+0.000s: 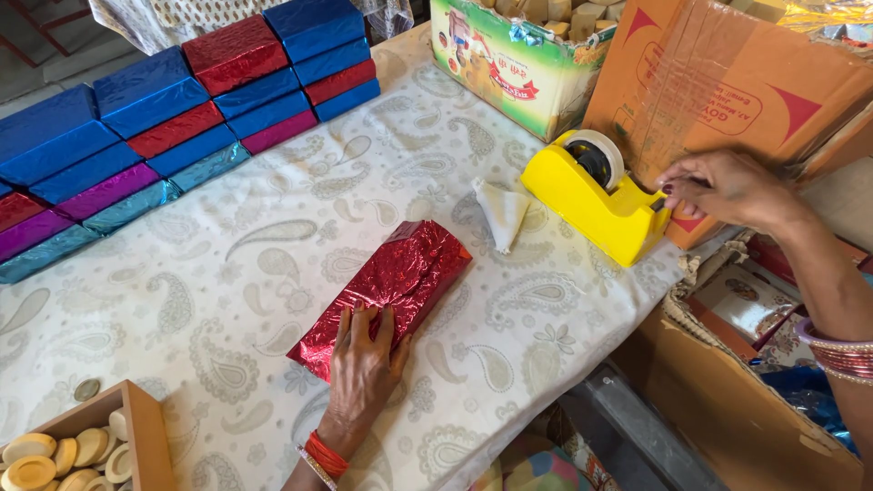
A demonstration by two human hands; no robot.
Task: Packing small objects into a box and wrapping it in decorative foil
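Observation:
A box wrapped in shiny red foil (400,273) lies in the middle of the table on a white cloth with a paisley pattern (273,264). My left hand (362,359) presses flat on the near end of this box, fingers spread. My right hand (723,186) reaches to the front of a yellow tape dispenser (596,205) and pinches at its cutting edge, where the tape end is too small to see. A roll of tape (596,155) sits on top of the dispenser.
Stacks of boxes wrapped in blue, red and purple foil (164,109) line the far left. A folded white cloth (502,214) lies beside the dispenser. Cardboard cartons (727,82) stand at the back right, another (727,400) at the near right. A wooden tray of round pale discs (82,445) is near left.

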